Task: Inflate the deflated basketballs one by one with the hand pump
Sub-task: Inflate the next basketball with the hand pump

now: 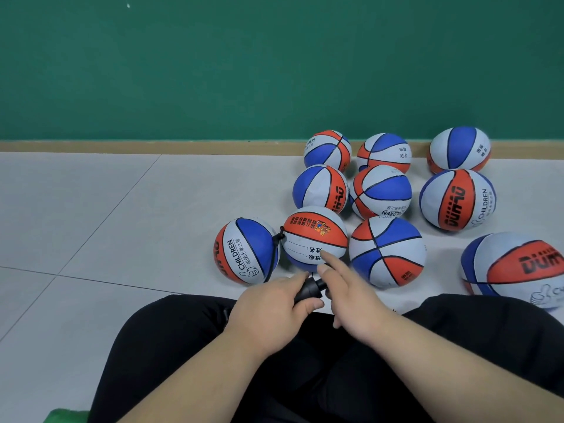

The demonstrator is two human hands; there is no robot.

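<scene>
Pump (309, 290) is in your left hand (271, 303): fingers curled round its short black barrel, which is smooth, cylindrical and looks like plastic. Its narrow end points at the balls. Your right hand (351, 290) is just beside that end, fingers straight and spread, holding nothing. The index tip lies over the white panel of the nearest ball (314, 238) (touching or hovering, can't tell from this angle). A thin black cord (276, 248) with a small knob on top runs down the gap between that ball and the "CHILDREN" ball (246, 251) to its left. Its lower end is hidden.

Basketballs (387, 251): ten in view, clustered on the floor ahead and to your right, several touching. All have a matte skin with white, blue and orange-red panels, black seams and printed lettering. Some show creases and flattened spots, e.g. the one behind the nearest (320, 189); others look round. One (515, 267) sits near your right knee, cut by the frame edge.

Floor (106, 224): large pale grey tiles, smooth, with thin dark joints. Wall (213, 71) behind is flat matte green, with a tan skirting strip (152, 147) along its base. Your legs (183, 346) are in black fabric, spread on the floor. Something green (67, 415) shows at the bottom left corner.
</scene>
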